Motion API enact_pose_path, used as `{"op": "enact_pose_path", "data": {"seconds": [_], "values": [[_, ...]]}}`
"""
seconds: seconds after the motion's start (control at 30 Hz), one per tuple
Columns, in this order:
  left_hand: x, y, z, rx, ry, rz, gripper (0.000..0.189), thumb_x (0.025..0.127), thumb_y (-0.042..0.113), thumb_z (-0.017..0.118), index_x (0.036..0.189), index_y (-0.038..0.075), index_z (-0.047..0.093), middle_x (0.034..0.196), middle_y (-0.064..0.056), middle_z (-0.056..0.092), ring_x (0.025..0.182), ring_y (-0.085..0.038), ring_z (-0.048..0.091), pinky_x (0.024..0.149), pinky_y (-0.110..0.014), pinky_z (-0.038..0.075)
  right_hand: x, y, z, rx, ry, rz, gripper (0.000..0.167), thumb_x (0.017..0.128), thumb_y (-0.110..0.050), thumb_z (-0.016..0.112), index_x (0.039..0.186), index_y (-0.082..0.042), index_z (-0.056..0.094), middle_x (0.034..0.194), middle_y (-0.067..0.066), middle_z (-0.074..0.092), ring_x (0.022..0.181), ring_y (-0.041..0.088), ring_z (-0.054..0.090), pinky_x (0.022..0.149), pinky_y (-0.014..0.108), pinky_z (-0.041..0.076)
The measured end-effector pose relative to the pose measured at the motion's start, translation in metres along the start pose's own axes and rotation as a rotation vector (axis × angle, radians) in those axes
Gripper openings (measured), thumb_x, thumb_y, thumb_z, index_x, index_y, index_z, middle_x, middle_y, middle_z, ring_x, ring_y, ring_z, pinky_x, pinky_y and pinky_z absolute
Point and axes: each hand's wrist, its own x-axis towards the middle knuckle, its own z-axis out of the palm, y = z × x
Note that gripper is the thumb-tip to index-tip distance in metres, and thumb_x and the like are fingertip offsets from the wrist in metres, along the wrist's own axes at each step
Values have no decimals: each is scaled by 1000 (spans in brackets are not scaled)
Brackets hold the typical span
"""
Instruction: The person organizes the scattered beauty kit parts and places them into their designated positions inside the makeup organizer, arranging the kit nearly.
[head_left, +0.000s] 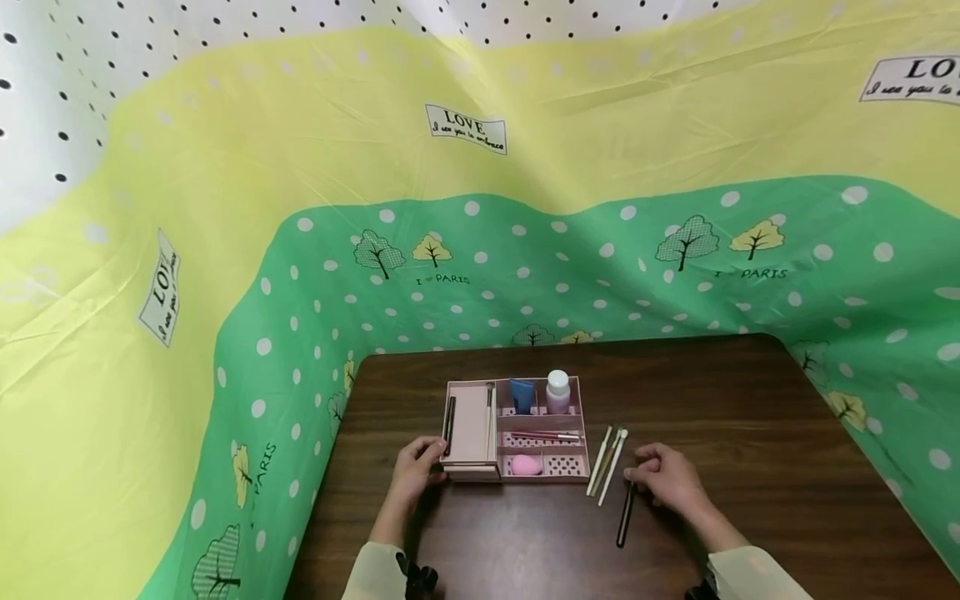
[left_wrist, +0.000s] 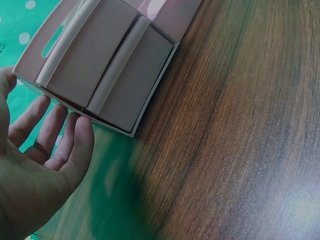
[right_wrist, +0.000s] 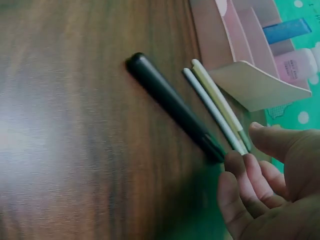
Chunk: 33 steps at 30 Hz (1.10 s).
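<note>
A pink organizer point(head_left: 470, 472) stands on the table. My left hand point(head_left: 416, 468) grips its front left corner, thumb at the side wall and curled fingers along the lower edge in the left wrist view. It holds a blue tube point(head_left: 522, 397), a white-capped bottle point(head_left: 557, 393), a pink makeup sponge point(head_left: 526, 465) and several slim sticks. My right hand point(head_left: 670, 481) pinches the upper end of a black-handled brush point(right_wrist: 172, 102), whose thick end points toward me. Left of that hand lie pale-handled brushes point(head_left: 613, 462), side by side next to the organizer.
The dark wooden table point(head_left: 525, 542) has a rounded far edge. A patterned green and yellow curtain point(head_left: 420, 308) hangs behind it and along both sides. Two drawer fronts point(left_wrist: 90, 55) show on the organizer's front left.
</note>
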Motion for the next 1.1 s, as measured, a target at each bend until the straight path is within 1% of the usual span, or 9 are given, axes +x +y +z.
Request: {"op": "enact_pose_path", "data": {"seconds": [0.2, 0.4, 0.67, 0.9, 0.97, 1.1], "values": [[15, -21, -3, -5, 27, -8, 31, 98, 16, 68, 117, -8, 67, 102, -1, 65, 90, -13, 63, 77, -46, 65, -7, 4, 3, 30, -41, 54, 51, 85, -15, 83, 124, 9, 58, 84, 9, 74, 66, 22, 68, 49, 38, 59], [17, -27, -3, 2, 58, -4, 34, 98, 21, 70, 118, -5, 67, 102, -1, 66, 90, -13, 64, 73, -40, 65, -12, 8, 8, 27, -37, 73, 54, 84, -16, 84, 124, 9, 57, 81, 6, 74, 63, 20, 68, 47, 37, 59], [16, -26, -2, 15, 61, 9, 36, 97, 23, 71, 119, -5, 67, 104, -3, 66, 92, -14, 64, 71, -39, 65, -13, 14, 14, 27, -18, 65, 56, 81, -17, 85, 123, 8, 57, 79, 6, 73, 59, 19, 66, 44, 37, 57], [18, -25, -3, 5, 47, -2, 32, 98, 20, 70, 118, -4, 68, 103, -2, 66, 92, -14, 63, 75, -44, 65, -13, 16, 20, -44, 15, 52, 51, 78, -17, 86, 117, 5, 61, 78, 5, 71, 52, 18, 62, 43, 34, 55], [17, -22, -3, 0, 40, -7, 30, 98, 18, 69, 117, -5, 68, 102, -2, 66, 92, -15, 63, 76, -46, 65, -14, 14, 20, -66, 28, 42, 51, 78, -17, 86, 117, 5, 61, 79, 5, 71, 50, 18, 62, 43, 33, 54], [7, -7, 0, -1, 25, -8, 30, 97, 17, 70, 116, -6, 68, 101, -2, 66, 91, -15, 63, 77, -48, 65, -18, 7, 20, -88, 41, 45, 49, 80, -15, 84, 117, 6, 61, 80, 7, 73, 49, 19, 63, 45, 32, 54]]}}
